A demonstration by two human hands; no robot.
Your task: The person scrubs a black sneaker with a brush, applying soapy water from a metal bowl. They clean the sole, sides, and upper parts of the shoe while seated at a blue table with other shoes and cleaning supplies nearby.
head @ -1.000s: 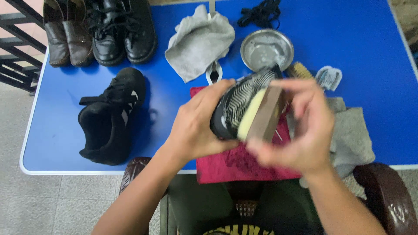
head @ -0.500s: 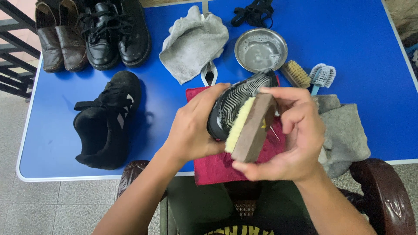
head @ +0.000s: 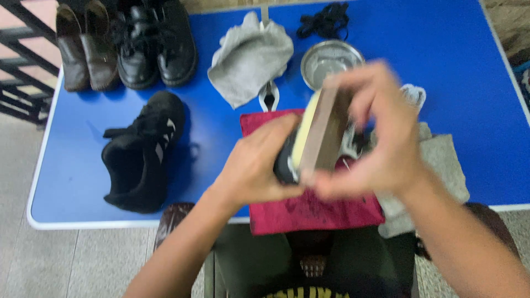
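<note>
My left hand point(head: 255, 163) grips a black sneaker point(head: 284, 163) sole-up above a red cloth point(head: 309, 212). Most of the sneaker is hidden behind the brush and my hands. My right hand point(head: 375, 132) holds a wooden brush with pale bristles point(head: 316, 132) pressed against the sneaker's sole; the hand is blurred with motion. The matching black sneaker with white stripes point(head: 141, 152) lies on the blue table point(head: 77, 138) to the left.
At the back left stand a brown pair point(head: 83, 47) and a black laced pair of shoes point(head: 154, 44). A grey rag point(head: 248, 55), a metal bowl point(head: 328, 60), black laces point(head: 326, 22) and another grey cloth point(head: 441, 163) lie around. Chair arms flank my lap.
My right hand has swept the brush up along the sole, away from me, now covering most of the sneaker. The left hand has kept its grip.
</note>
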